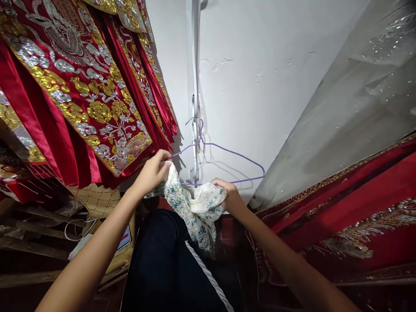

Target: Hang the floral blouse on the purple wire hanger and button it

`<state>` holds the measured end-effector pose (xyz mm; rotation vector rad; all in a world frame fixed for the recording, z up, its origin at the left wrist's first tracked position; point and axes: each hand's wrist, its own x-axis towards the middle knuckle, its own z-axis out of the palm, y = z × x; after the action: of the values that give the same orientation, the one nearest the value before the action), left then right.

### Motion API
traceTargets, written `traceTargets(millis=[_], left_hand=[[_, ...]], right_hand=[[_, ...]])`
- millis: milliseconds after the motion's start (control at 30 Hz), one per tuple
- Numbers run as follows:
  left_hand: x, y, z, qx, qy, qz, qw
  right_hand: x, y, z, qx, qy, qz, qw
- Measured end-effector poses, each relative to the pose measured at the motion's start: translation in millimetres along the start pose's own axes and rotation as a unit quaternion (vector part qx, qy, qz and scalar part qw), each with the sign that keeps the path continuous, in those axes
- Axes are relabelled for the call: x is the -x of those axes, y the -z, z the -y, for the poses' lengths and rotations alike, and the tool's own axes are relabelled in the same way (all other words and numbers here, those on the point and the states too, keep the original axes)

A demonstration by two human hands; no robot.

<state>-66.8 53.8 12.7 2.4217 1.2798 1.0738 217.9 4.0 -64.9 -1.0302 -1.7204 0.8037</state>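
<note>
A purple wire hanger (227, 152) hangs by its hook from a metal strip on the white wall. A cream garment with a blue-green floral print (195, 212) is bunched under the hanger's lower bar. My left hand (152, 172) pinches the garment's upper edge at the hanger's left end. My right hand (229, 195) is closed on the cloth and the lower bar near its middle.
Red robes with gold and silver embroidery (81, 86) hang at the upper left. More red embroidered cloth under clear plastic (351, 130) fills the right. My dark trouser leg with a white stripe (182, 268) is below. Wooden boards and a cable lie at lower left.
</note>
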Motion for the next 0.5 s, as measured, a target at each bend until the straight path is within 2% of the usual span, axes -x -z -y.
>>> traceTargets(millis=[67,133,200,267,333,400,500], left_hand=[[-6,1.0,3,0.000,0.009,-0.008,1.000],[-9,4.7,5,-0.027,0.000,-0.008,1.000],[-10,9.2,5,-0.054,-0.007,-0.017,0.998],[-13,12.6,3,-0.068,-0.011,-0.024,0.997],[-15,14.2,2,-0.077,-0.019,-0.022,0.997],[-17,15.1,5,-0.094,-0.022,-0.034,0.995],[-21,17.2,19,-0.117,-0.005,-0.088,0.989]], right_hand=[[5,9,7,0.024,-0.017,-0.018,0.999],[7,28,8,0.032,-0.031,-0.104,0.994],[4,53,4,0.039,-0.036,-0.214,0.975],[-3,79,-1,0.068,-0.052,-0.266,0.960],[-9,101,-3,0.114,-0.083,-0.237,0.961],[-10,115,2,0.121,-0.100,-0.166,0.974],[-8,118,22,0.014,-0.122,-0.054,0.991]])
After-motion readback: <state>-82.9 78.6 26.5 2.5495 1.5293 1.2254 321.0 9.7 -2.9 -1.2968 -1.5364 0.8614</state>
